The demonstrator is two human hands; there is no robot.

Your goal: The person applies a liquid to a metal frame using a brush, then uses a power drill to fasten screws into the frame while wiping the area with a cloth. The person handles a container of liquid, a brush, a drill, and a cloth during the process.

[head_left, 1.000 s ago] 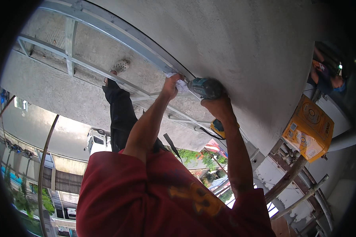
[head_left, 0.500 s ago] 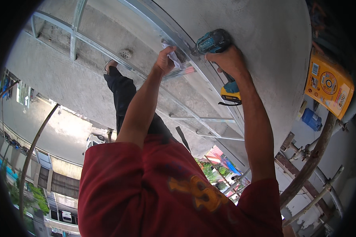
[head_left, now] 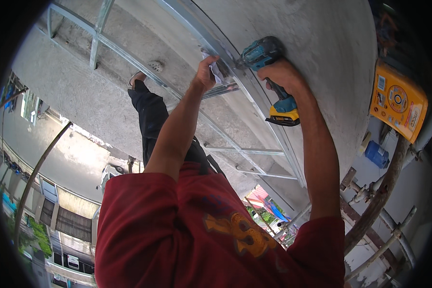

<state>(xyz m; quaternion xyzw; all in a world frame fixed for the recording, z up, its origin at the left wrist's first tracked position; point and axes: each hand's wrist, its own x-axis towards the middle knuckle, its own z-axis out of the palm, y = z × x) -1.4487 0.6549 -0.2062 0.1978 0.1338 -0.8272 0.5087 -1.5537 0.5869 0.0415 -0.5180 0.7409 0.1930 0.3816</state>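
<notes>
My right hand (head_left: 284,77) is wrapped round the grip of a teal and black cordless drill (head_left: 258,54) with a yellow battery (head_left: 284,116) at its base. The drill's nose points left at a metal channel (head_left: 248,89) of a galvanized steel frame; whether its tip touches the metal is too small to tell. Across that channel, my left hand (head_left: 206,74) is closed on a crumpled white piece (head_left: 214,68), perhaps cloth or a thin bag. It sits right beside the channel, and what else the fingers hold is hidden.
Frame bars (head_left: 125,54) cross a rough concrete ledge (head_left: 77,86). Smooth concrete wall (head_left: 331,72) rises right of the drill. Scaffold poles (head_left: 386,192), an orange box (head_left: 399,100) and a blue container (head_left: 377,154) are at the right. A street (head_left: 77,144) lies far below at left.
The drill, both hands and the frame all appear slightly further right in the view, as the view itself shifts. Both hands keep their holds.
</notes>
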